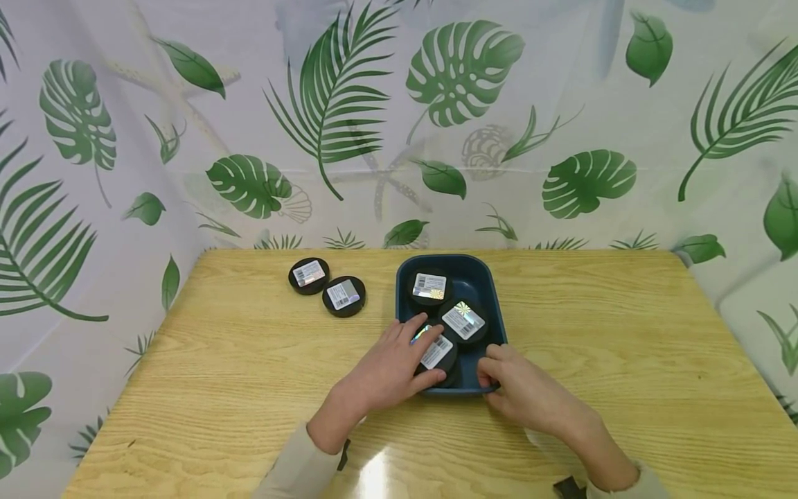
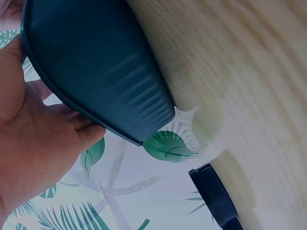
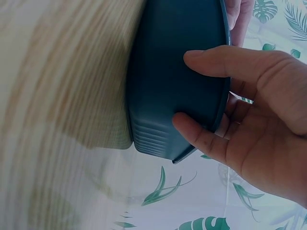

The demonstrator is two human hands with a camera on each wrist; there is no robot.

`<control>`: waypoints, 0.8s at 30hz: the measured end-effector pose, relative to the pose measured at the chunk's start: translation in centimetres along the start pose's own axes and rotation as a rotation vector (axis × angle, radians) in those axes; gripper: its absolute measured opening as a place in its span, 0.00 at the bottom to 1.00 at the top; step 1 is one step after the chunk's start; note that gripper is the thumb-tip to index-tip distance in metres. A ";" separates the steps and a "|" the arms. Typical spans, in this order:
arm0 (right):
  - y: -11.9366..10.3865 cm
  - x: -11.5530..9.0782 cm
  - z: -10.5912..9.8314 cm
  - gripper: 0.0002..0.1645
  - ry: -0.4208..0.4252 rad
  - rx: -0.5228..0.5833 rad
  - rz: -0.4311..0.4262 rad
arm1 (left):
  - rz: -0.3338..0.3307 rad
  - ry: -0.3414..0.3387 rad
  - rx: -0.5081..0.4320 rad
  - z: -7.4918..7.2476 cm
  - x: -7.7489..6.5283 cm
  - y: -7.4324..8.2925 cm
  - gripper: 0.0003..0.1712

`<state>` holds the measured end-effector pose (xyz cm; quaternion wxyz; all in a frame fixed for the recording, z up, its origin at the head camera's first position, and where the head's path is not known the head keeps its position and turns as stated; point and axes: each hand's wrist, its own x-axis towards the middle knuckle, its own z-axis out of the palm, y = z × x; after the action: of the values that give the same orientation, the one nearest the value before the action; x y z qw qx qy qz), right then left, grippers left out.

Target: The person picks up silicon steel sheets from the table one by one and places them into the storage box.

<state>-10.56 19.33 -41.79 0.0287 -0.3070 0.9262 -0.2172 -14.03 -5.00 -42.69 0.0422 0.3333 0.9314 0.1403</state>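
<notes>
A dark blue plastic bin stands on the table with three black discs in it, each bearing a white label. My left hand reaches over the bin's left rim and holds the nearest black disc, fingers over its far side and thumb at its near edge. Its fingertips are hidden behind the bin wall in the left wrist view. The bin's near right corner is gripped by my right hand; in the right wrist view the thumb and a finger press the outer wall while other fingers go inside.
Farther back in the bin are another disc and one at the far left. Two more labelled discs, one farther left and one nearer the bin, lie on the wooden table. A leaf-patterned cloth hangs behind.
</notes>
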 end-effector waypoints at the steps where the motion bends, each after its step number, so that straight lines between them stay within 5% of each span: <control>1: 0.0 0.0 0.0 0.21 0.002 0.000 0.000 | 0.001 0.001 0.000 0.0 0.0 0.0 0.39; 15: 0.0 0.1 0.1 0.21 0.010 -0.008 -0.006 | -0.019 -0.010 -0.076 -0.7 -0.3 -0.5 0.39; 24: 0.0 0.0 0.2 0.22 0.026 -0.007 -0.014 | -0.042 0.056 -0.103 -1.6 -0.7 -1.7 0.38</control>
<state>-10.52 19.22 -41.94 0.0139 -0.3106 0.9251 -0.2180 -14.79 -7.11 -41.69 0.0360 0.3070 0.9305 0.1965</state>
